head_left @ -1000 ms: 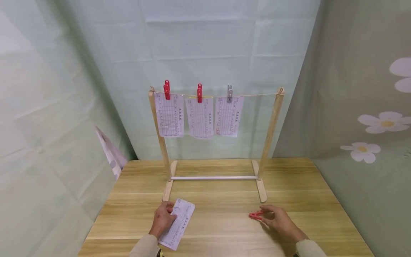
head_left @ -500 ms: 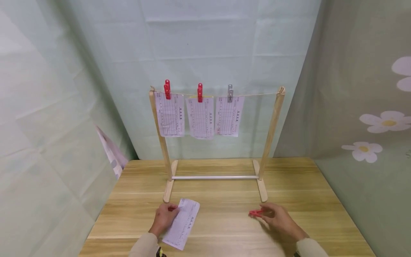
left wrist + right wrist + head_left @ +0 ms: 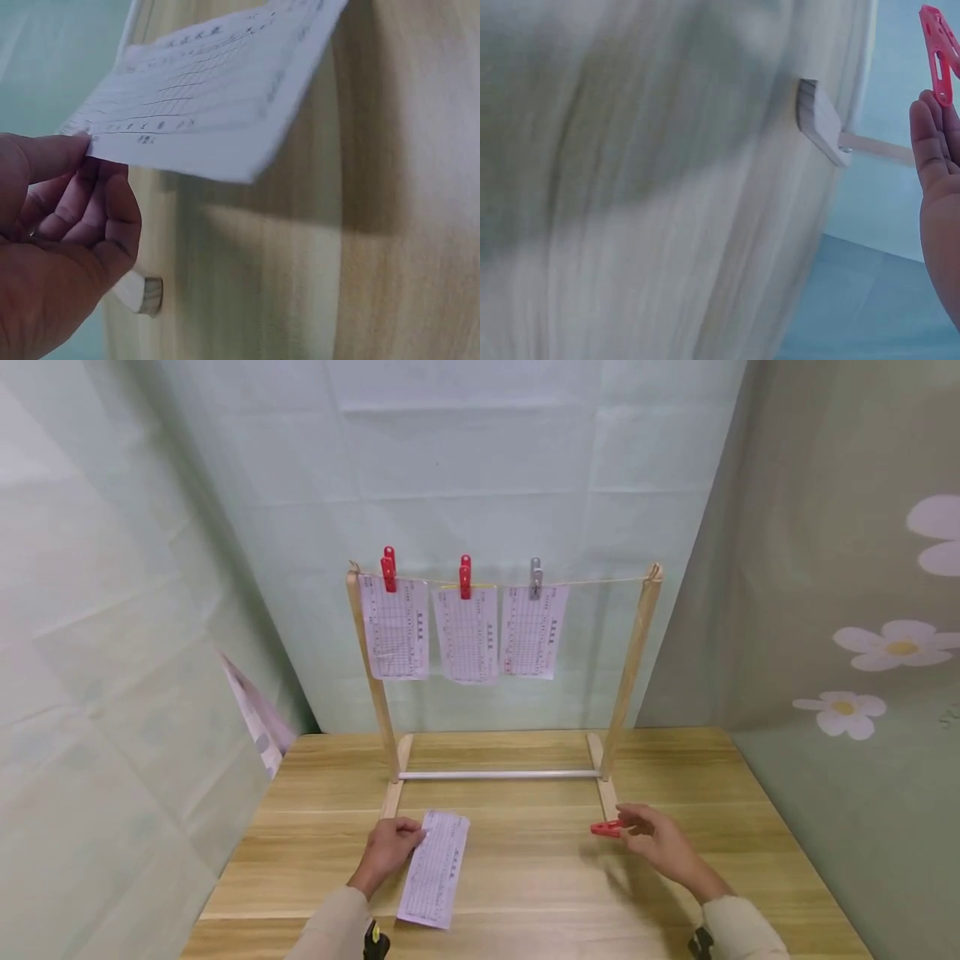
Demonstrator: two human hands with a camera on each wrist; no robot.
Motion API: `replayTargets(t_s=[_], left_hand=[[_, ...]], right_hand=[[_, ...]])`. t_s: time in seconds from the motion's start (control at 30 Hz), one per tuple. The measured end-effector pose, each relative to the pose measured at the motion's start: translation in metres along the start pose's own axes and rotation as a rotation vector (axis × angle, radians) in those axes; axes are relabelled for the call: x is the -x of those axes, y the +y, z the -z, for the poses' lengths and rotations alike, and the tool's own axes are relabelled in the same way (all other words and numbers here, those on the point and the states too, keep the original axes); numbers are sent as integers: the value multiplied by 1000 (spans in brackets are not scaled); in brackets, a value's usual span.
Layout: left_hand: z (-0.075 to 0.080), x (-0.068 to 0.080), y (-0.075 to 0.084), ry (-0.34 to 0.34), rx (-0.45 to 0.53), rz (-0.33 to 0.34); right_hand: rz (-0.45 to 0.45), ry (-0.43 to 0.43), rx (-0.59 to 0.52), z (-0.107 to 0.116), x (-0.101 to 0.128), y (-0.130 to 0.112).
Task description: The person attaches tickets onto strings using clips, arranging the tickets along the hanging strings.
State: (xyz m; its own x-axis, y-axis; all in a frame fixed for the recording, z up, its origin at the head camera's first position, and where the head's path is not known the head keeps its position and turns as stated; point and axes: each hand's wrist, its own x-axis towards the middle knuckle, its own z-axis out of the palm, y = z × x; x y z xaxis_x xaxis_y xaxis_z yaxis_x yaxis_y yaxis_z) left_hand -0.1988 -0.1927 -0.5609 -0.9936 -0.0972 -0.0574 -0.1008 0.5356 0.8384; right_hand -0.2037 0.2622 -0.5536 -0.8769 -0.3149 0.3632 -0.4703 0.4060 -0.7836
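Note:
A printed paper slip (image 3: 435, 872) is pinched at its upper left edge by my left hand (image 3: 390, 850). In the left wrist view the slip (image 3: 202, 97) is lifted off the wood, its shadow falling below it. My right hand (image 3: 663, 843) holds a red clothespin (image 3: 606, 829) by its handle end, in front of the stand's right foot. The right wrist view catches only part of that hand (image 3: 939, 172) and the red clothespin (image 3: 937, 56) at its fingertips. Behind both hands, three similar slips (image 3: 467, 639) hang from a string.
A wooden stand (image 3: 628, 685) carries the string (image 3: 600, 582) between two posts, joined low by a white rod (image 3: 498, 774). Two red clothespins (image 3: 389, 570) and one grey clothespin (image 3: 536, 579) grip the hanging slips. Pale curtains surround the wooden table (image 3: 525, 893).
Both hands have risen off the tabletop and moved slightly forward. The slip has come up with the left hand and turned more upright; the red clothespin has moved forward with the right.

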Motion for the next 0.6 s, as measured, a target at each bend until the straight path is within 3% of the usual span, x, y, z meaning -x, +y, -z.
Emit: replayTargets(t_s=[0.27,0.6], left_hand=[[2,-5,16,6,134,-38],[14,-17,48,-5,165,-76]], right_hand=[[-93,35,-51,14,-10,-15],[-24,142,-73,28,-30,-29]])
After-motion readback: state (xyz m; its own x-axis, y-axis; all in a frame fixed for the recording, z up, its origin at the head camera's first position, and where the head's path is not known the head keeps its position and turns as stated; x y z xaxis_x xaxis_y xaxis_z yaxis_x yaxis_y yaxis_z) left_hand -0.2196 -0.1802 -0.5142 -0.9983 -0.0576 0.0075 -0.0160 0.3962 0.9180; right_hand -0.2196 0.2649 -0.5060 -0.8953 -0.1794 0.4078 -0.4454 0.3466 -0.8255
